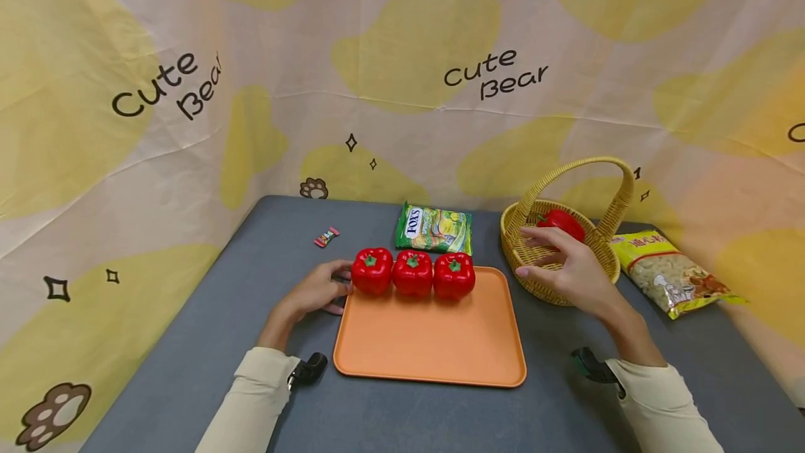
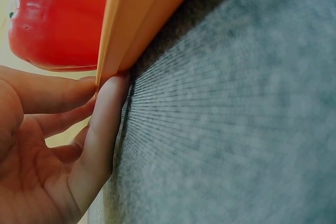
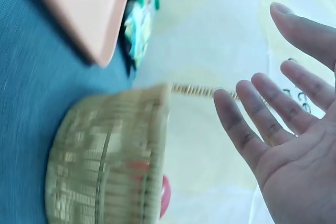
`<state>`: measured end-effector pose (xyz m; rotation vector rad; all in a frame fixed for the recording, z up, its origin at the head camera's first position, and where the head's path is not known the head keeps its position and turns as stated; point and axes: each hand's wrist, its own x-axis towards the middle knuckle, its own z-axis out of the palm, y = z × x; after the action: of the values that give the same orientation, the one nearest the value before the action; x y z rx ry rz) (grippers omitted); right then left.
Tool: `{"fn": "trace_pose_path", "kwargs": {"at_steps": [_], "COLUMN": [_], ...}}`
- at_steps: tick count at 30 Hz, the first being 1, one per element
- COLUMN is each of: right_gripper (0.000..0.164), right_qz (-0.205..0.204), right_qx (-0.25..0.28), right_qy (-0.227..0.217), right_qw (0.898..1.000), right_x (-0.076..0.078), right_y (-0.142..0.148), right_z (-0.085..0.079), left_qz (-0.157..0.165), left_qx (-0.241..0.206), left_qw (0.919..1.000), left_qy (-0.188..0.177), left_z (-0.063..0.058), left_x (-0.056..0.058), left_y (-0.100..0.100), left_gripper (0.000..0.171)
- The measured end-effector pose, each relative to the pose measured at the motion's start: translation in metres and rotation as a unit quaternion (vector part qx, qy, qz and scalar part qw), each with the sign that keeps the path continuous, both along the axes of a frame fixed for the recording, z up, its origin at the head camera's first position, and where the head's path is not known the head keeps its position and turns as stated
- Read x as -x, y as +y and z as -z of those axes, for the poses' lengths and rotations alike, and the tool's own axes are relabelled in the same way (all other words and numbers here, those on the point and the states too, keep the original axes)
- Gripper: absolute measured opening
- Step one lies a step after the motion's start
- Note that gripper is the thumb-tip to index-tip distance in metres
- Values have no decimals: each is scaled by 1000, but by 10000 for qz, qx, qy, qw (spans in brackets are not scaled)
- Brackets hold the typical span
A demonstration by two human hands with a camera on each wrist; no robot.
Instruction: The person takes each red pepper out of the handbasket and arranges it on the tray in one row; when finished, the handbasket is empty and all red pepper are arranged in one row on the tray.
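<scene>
Three red bell peppers [image 1: 412, 273] stand in a row along the far side of an orange tray [image 1: 434, 341]. At the tray's left edge my left hand [image 1: 316, 290] pinches the rim between thumb and fingers, close beside the leftmost pepper [image 2: 58, 22]. My right hand [image 1: 569, 268] is raised over the near side of a yellow wicker basket [image 1: 541, 291], its fingers spread and nothing in them. Inside the basket lies another red pepper [image 1: 564, 224], partly hidden by the basket wall in the right wrist view.
Behind the tray lies a green Fox's candy bag [image 1: 437, 229]. A small wrapped candy [image 1: 326, 237] is at the back left. Right of the basket rests a yellow and clear food packet [image 1: 673, 271]. The basket's tall handle [image 1: 581, 163] arches upward, and a printed cloth hangs behind the grey table.
</scene>
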<state>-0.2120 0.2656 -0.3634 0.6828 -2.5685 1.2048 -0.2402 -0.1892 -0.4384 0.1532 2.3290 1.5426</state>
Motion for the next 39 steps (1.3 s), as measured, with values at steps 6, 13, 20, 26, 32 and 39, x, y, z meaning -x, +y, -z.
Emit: {"fn": "trace_pose_path", "kwargs": {"at_steps": [6, 13, 20, 26, 32, 39], "right_gripper": [62, 62, 64, 71, 77, 79], "right_qz": [179, 427, 485, 728, 722, 658], "right_qx": [-170, -304, -234, -603, -927, -998], "right_qy": [-33, -295, -749, -1065, -1316, -1624], "right_qw": [9997, 9982, 9957, 9898, 9843, 9795], "right_x": [8, 20, 38, 52, 66, 83], "right_y": [21, 42, 58, 64, 63, 64], "right_z": [0, -3, -6, -10, -12, -12], "left_qz": [-4, -17, -44, -22, -18, -42], "left_qx": [5, 44, 138, 64, 46, 62], "left_qw": [10000, 10000, 9999, 10000, 10000, 10000], "left_qy": [-12, -1, 16, -3, 2, -7], "left_z": [0, 0, -1, 1, 1, 3], "left_x": [-1, -1, 0, 1, 1, 2], "left_y": [0, 0, 0, 0, 0, -1], "left_gripper": [58, 59, 58, 58, 57, 56]}}
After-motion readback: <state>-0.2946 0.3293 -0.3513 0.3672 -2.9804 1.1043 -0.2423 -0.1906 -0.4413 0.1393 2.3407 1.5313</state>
